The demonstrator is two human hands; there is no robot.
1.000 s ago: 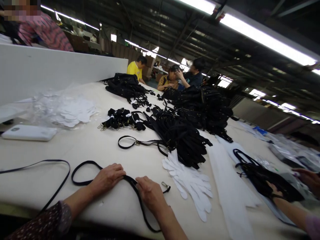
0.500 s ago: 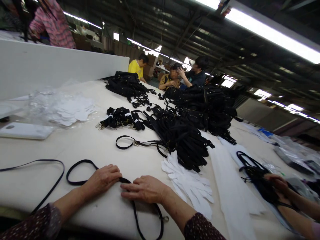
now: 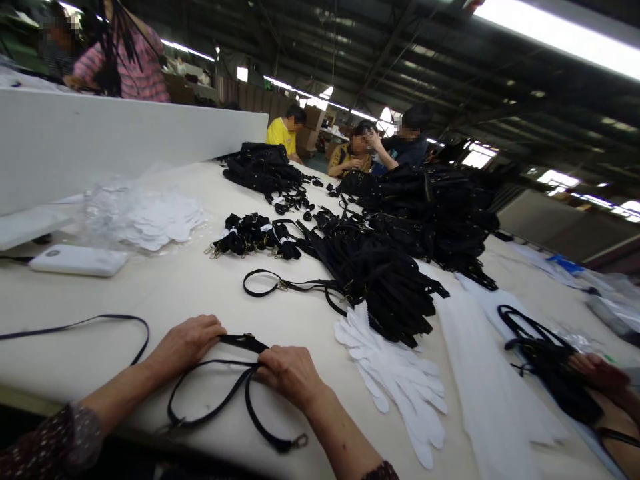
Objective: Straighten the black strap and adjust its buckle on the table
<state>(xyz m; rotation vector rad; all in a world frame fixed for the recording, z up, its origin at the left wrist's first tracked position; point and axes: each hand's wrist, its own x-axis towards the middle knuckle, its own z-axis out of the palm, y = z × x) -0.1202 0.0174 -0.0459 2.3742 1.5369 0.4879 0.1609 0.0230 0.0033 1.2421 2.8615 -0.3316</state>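
Note:
A thin black strap (image 3: 244, 343) is stretched between my two hands just above the near part of the table. My left hand (image 3: 193, 341) is closed on its left end, and my right hand (image 3: 293, 375) pinches the other end. From the right hand, loops of the strap fall toward the table's front edge, ending in a metal snap hook (image 3: 300, 440). Beyond my hands lies another strap with a loop (image 3: 263, 283), running to a heap of black straps (image 3: 375, 273). White strips (image 3: 395, 380) are fanned out right of my right hand.
At left are a white power bank-like device (image 3: 77, 260) and white pieces in clear plastic (image 3: 160, 217). Bundled straps with hooks (image 3: 255, 237) and black bags (image 3: 425, 207) lie farther back. At right, another person's hand (image 3: 595, 373) holds a black bag (image 3: 555, 373). Other people stand behind.
My hands have moved apart, and the strap is now taut between them. The loop left of my left hand is gone; loops now lie below both hands. The view has shifted slightly.

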